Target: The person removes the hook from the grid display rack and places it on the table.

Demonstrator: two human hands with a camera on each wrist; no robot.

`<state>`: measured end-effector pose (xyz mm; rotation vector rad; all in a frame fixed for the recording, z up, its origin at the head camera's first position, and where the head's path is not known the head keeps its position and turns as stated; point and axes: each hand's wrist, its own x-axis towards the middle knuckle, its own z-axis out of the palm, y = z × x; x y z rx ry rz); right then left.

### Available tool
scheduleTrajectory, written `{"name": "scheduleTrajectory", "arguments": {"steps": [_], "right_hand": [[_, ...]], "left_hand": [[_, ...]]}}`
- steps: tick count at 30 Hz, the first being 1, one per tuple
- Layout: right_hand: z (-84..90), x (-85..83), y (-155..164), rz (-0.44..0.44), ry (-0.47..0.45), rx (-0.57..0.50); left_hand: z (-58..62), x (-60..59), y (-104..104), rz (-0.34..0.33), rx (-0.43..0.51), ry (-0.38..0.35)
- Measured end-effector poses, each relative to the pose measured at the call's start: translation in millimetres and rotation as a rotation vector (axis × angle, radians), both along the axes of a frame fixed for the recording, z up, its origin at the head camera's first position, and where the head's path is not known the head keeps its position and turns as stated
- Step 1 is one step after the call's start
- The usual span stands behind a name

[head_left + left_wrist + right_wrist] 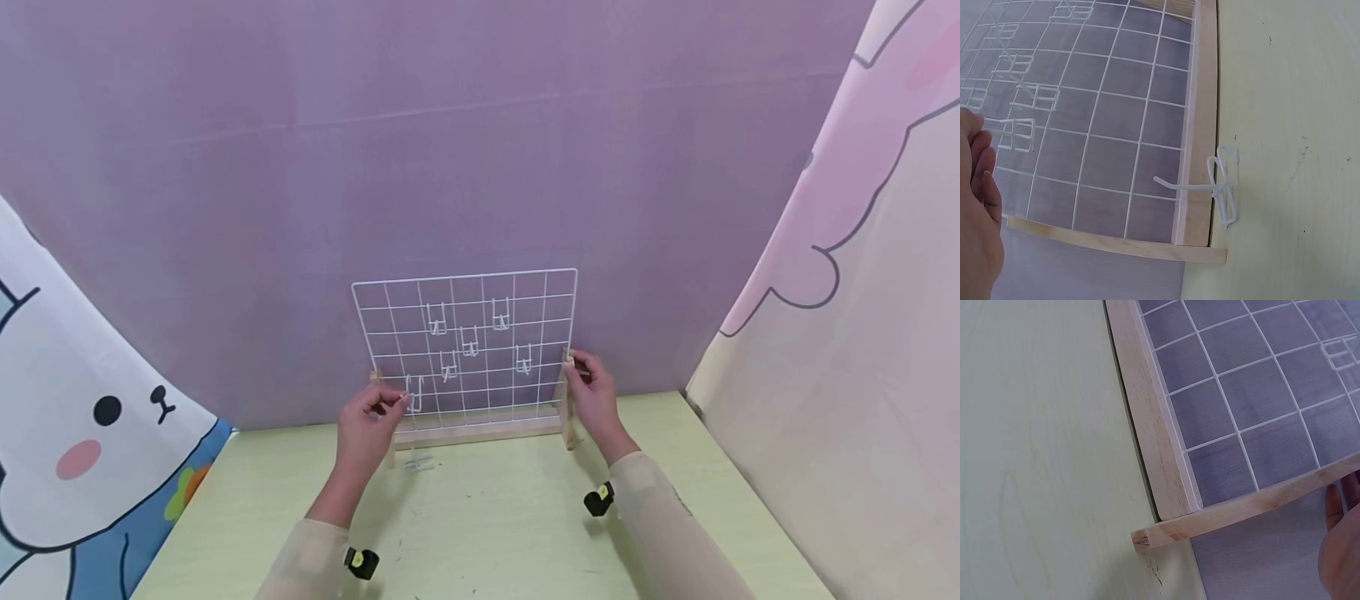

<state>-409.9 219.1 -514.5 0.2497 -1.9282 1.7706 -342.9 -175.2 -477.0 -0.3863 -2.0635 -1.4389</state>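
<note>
**Both hands at the wire grid panel, one hook loose on the table**

White wire grid panel [465,350] stands upright in a wooden stand [480,427] on the pale green table [487,517], close against the purple backdrop [450,125]. Six white wire hooks hang on the grid; the lowest-left hook [415,393] sits just beside the left fingers.

Left hand [367,425]: fingers curled, tips pinched together at the lower-left of the grid, at that hook. Whether the hook itself is gripped cannot be told from the head view; in the left wrist view the fingers lie near a hanging hook without clear contact.

Right hand [592,392]: fingers and thumb curled round the top of the stand's right wooden upright [567,392].

One loose hook [418,461] lies flat on the table just in front of the stand's left foot; in the left wrist view it touches the wooden base.

Cartoon-printed cloths to the left [82,433] and right [862,292]. No readable writing or brand visible
</note>
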Motion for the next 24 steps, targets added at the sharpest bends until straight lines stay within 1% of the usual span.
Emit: {"name": "scheduleTrajectory", "arguments": {"steps": [5,8,11,12,15,20,24], "right_hand": [[0.1,0.7,0,0.003,-0.012,-0.004],[12.0,10.6,-3,0.014,-0.031,-0.002],[13.8,11.0,-3,0.012,-0.043,0.001],[13.6,10.5,-4,0.010,-0.046,0.001],[2.5,0.3,-2,-0.005,-0.037,0.001],[0.3,-0.6,-2,-0.021,-0.018,0.011],[-0.1,-0.3,-1,-0.015,-0.001,0.011]], "left_hand": [[-3.6,-0.8,1,-0.009,-0.001,0.001],[-5.9,-1.3,2,-0.011,-0.003,-0.014],[-7.5,-0.6,3,-0.008,-0.013,-0.045],[-7.9,-0.3,3,-0.006,-0.017,-0.055],[-8.6,0.7,4,-0.004,-0.026,-0.074],[-11.4,0.8,7,-0.001,-0.036,-0.070],[-13.9,0.7,8,-0.012,-0.040,-0.059]]}}
